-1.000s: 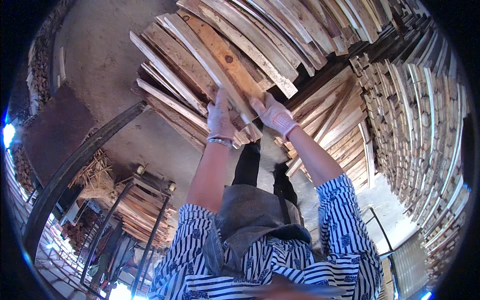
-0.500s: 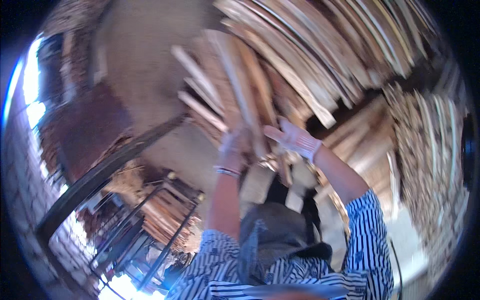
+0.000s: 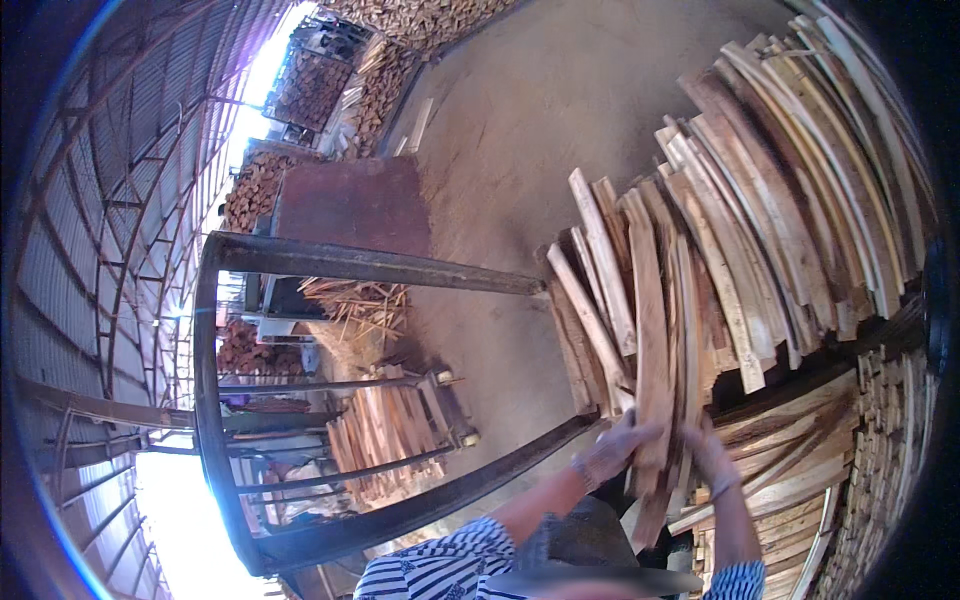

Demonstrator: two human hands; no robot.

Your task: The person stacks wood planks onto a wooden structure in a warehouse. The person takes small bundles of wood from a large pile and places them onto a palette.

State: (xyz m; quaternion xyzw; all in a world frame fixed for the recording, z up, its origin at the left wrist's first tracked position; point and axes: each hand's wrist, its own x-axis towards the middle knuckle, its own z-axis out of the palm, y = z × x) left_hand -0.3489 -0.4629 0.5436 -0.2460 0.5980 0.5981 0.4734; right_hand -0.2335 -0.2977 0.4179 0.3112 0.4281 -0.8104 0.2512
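Brown floor (image 3: 520,150) spreads toward corrugated sheeting (image 3: 62,280); left fingers (image 3: 640,433) and right fingers (image 3: 699,440) clasp planks (image 3: 653,350).

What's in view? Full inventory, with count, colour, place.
handled boards: several, brown and tan, between the hands
laid-out boards: many, tan to brown, upper right
stacked boards: many, tan, lower right
beam frame: 1, dark, left of centre
flat sheet: 1, reddish-brown, upper left of centre
slat heap: 1, orange-tan, below the sheet
board pile: 1, orange-tan, lower left of centre
wood stacks: several, brown, top
floor: 1, grey-brown, centre top
corrugated wall: 1, grey, far left
striped shirt: 1, white and dark blue, bottom
apron: 1, dark grey, bottom
left hand: 1, handled boards' left side
right hand: 1, their right side
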